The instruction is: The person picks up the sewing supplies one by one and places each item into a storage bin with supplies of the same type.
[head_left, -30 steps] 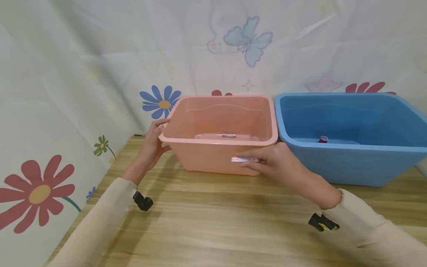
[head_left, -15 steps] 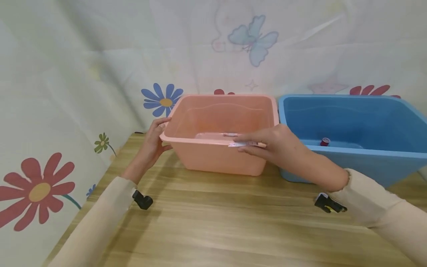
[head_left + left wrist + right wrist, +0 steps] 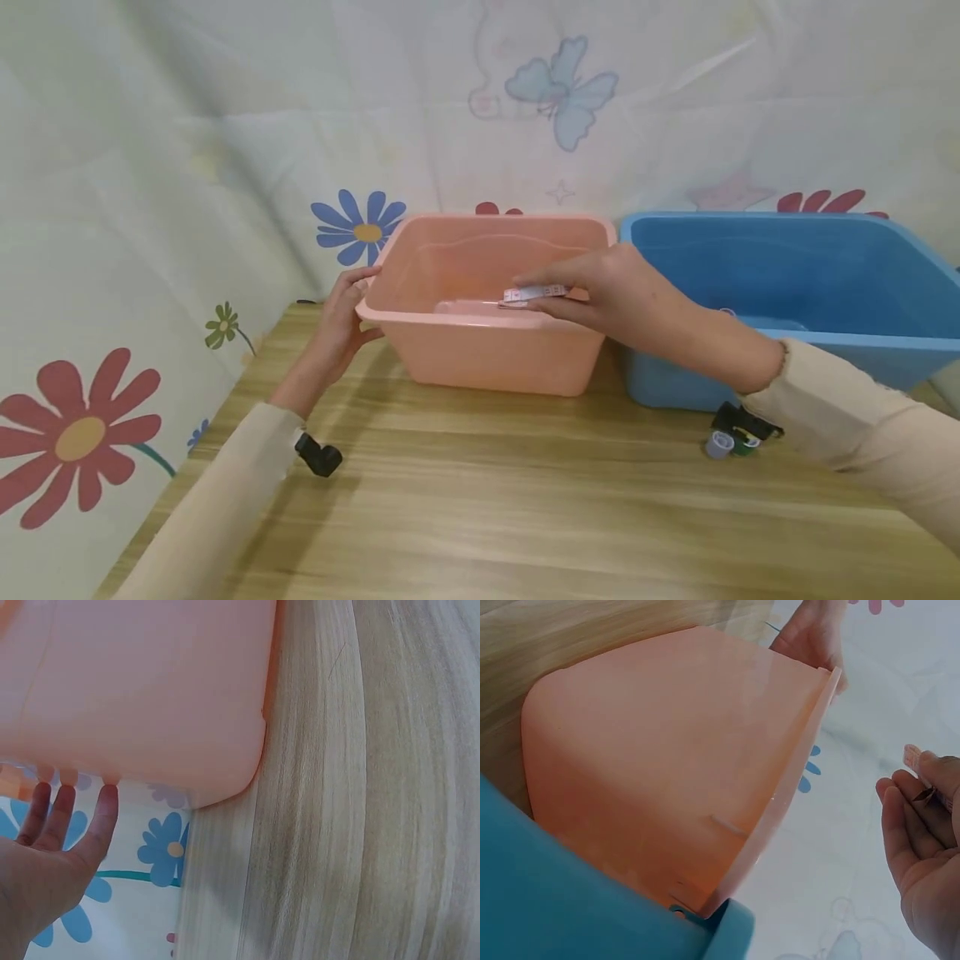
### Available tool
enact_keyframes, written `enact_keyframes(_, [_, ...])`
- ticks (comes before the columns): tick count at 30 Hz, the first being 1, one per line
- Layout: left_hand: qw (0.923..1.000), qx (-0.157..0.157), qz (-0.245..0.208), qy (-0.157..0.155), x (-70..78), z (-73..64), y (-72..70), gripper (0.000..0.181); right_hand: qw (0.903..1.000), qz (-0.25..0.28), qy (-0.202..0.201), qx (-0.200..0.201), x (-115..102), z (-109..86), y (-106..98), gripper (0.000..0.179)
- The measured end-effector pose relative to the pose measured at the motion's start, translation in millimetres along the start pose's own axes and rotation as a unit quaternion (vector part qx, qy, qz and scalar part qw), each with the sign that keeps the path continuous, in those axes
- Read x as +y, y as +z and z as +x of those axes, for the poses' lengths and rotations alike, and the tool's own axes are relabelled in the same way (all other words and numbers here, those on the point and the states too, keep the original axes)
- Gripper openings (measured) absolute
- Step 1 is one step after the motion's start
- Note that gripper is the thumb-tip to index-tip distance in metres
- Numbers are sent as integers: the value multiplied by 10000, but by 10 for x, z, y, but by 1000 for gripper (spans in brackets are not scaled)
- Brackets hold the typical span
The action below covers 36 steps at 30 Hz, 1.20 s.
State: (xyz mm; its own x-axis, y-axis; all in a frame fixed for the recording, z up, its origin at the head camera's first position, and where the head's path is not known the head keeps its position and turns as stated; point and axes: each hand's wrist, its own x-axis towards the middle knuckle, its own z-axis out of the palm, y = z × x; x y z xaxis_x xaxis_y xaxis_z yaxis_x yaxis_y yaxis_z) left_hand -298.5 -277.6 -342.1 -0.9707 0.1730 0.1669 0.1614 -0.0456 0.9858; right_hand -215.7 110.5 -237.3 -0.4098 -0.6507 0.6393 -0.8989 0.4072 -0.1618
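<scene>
In the head view my left hand [image 3: 343, 312] holds the left end of the pink plastic tub [image 3: 480, 354], its thumb at the rim. The left wrist view shows the fingertips [image 3: 109, 791] against the tub's outer wall. Above the tub's opening, my right hand [image 3: 615, 287] pinches a folded tape measure [image 3: 534, 292], a white strip with red and dark marks. A similar strip [image 3: 513, 305] lies low inside the tub, mostly covered by the held one. The right wrist view also shows the tape measure [image 3: 913, 756] between thumb and fingers, outside the tub's rim.
The blue tub [image 3: 667, 379] stands right of the pink one; a small round item [image 3: 727, 312] inside is mostly hidden by the right forearm. A clear cup-like piece [image 3: 719, 445] and a green one [image 3: 744, 447] sit beneath the right wrist camera. A flowered curtain hangs behind.
My right hand has lifted the tape measure from before the pink tub's front wall up over the rim to above its opening. The left hand stays at the tub's left end.
</scene>
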Motion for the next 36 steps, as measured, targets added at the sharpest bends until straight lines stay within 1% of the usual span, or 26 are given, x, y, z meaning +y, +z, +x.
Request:
enact_keyframes(4, [10000,24,-23,-28,-17,-25,11,31,9998,4,174,-94,4,-49,-5,36])
enact_keyframes(7, [10000,61,-5,8,-23,-37,11,32,9992,12,293,-266,9,-66,-17,37])
enact_keyframes(10, [10000,81,32,39,-22,-53,-1,32,9986,52,313,-434,21,-66,-38,38])
enact_keyframes(15, [10000,18,-36,77,-18,-38,3,31,9986,95,-12,-519,57,-42,-92,38])
enact_keyframes(17, [9999,-7,-61,82,-15,-20,10,31,9981,90,-78,-599,63,-24,-116,38])
enact_keyframes(23, [10000,38,-43,61,2,10,5,30,9953,-29,-78,-963,58,34,-167,39])
enact_keyframes(26, [10000,66,-24,17,2,4,0,30,9948,-99,-166,-998,67,71,-188,37])
enact_keyframes(30, [9999,129,19,-11,-18,-6,-2,29,9947,-165,-178,-1004,92,124,-223,36])
enact_keyframes(33, [9999,137,33,39,-23,-8,9,29,9941,-187,-174,-1056,111,167,-255,34])
enact_keyframes(36, [9998,151,44,96,-14,2,27,30,9920,-242,-257,-1212,125,209,-287,33])
